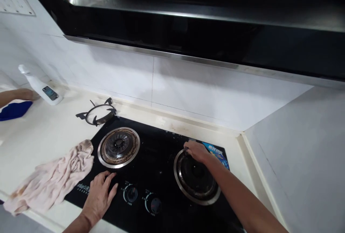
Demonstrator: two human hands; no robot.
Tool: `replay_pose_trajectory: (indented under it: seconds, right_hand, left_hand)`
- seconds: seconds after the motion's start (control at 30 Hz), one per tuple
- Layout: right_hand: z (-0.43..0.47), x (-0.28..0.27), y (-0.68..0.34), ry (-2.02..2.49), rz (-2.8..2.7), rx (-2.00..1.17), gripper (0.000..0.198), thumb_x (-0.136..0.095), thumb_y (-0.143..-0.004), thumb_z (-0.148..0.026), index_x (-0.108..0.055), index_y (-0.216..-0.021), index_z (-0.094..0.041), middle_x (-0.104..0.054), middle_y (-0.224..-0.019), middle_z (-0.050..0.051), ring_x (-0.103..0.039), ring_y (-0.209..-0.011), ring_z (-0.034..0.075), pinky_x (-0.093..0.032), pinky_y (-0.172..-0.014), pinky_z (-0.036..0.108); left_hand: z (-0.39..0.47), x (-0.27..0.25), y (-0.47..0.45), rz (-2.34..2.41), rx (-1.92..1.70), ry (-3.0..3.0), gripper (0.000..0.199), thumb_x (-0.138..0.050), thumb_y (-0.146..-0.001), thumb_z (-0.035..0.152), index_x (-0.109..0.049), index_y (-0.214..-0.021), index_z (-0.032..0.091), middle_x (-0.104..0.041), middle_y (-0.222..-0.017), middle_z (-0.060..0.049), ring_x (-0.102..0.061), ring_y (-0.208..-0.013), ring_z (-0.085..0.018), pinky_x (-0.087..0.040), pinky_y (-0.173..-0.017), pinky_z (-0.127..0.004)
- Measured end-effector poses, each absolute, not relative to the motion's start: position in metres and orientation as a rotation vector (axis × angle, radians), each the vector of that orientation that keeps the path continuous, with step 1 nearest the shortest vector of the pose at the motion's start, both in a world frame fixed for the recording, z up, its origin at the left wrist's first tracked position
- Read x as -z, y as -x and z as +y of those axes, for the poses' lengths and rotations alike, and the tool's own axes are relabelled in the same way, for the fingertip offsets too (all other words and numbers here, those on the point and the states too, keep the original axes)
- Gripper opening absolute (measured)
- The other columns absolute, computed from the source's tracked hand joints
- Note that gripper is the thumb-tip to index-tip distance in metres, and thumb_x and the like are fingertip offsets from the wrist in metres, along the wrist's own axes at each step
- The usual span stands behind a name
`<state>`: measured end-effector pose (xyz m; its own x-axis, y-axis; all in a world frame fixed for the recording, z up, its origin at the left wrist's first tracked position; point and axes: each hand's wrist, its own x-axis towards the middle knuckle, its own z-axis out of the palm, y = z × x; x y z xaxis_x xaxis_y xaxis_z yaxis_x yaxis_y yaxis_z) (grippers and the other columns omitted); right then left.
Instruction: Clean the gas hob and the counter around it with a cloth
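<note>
My left hand rests on the front left of the black gas cooktop, fingers apart and holding nothing. It lies just in front of the left burner, whose metal ring has brown stains. Over at the right burner, my right hand reaches to the far rim with fingers curled down. Something small and dark shows at its fingertips, but I cannot tell what it is. A pink, stained cloth lies crumpled partly over the cooktop's left edge, beside my left hand.
A black pan support sits behind the left burner, partly on the counter. A white spray bottle leans at the left, near another person's hand and a blue cloth. The range hood hangs low overhead.
</note>
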<state>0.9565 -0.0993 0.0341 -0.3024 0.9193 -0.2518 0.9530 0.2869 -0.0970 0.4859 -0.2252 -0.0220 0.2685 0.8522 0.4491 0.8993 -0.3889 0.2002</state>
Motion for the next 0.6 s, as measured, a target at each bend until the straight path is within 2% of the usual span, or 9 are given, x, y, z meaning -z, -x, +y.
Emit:
replay_pose_trajectory:
  seconds: [0.13, 0.27, 0.43, 0.6]
  right_hand:
    - [-0.091, -0.034, -0.931, -1.572, 2.488, 0.399, 0.014, -0.054, -0.089, -0.024, -0.064, -0.099, -0.027, -0.062, -0.106, 0.003, -0.055, -0.101, 0.018, -0.035, -0.085, 0.027]
    - [-0.102, -0.039, -0.96, -1.719, 2.401, 0.337, 0.018, -0.051, -0.091, -0.024, -0.061, -0.106, -0.026, -0.062, -0.111, 0.005, -0.055, -0.108, 0.02, -0.035, -0.088, 0.029]
    - [-0.161, -0.037, -1.017, -2.047, 2.076, 0.246, 0.022, -0.04, -0.097, -0.029, -0.058, -0.107, -0.021, -0.066, -0.108, 0.011, -0.062, -0.098, 0.023, -0.038, -0.075, 0.031]
    - [-0.248, -0.01, -1.02, -2.224, 1.83, 0.353, 0.023, -0.039, -0.097, -0.035, -0.056, -0.107, -0.023, -0.071, -0.093, 0.008, -0.068, -0.087, 0.025, -0.037, -0.065, 0.03]
  left_hand:
    - [-0.226, 0.022, -0.485, -1.724, 0.764, 2.436, 0.038, -0.046, -0.094, 0.048, -0.062, -0.115, 0.02, -0.059, -0.108, -0.012, -0.057, -0.1, -0.027, -0.047, -0.078, -0.039]
    - [-0.225, 0.021, -0.485, -1.76, 0.732, 2.456, 0.038, -0.045, -0.094, 0.048, -0.063, -0.114, 0.021, -0.06, -0.109, -0.012, -0.057, -0.101, -0.027, -0.047, -0.08, -0.04]
    - [-0.222, 0.023, -0.484, -1.733, 0.708, 2.459, 0.039, -0.043, -0.094, 0.049, -0.062, -0.114, 0.02, -0.059, -0.107, -0.012, -0.057, -0.099, -0.028, -0.047, -0.079, -0.041]
    - [-0.221, 0.026, -0.486, -1.708, 0.632, 2.441, 0.041, -0.041, -0.095, 0.049, -0.062, -0.114, 0.02, -0.058, -0.107, -0.012, -0.056, -0.098, -0.029, -0.045, -0.076, -0.041]
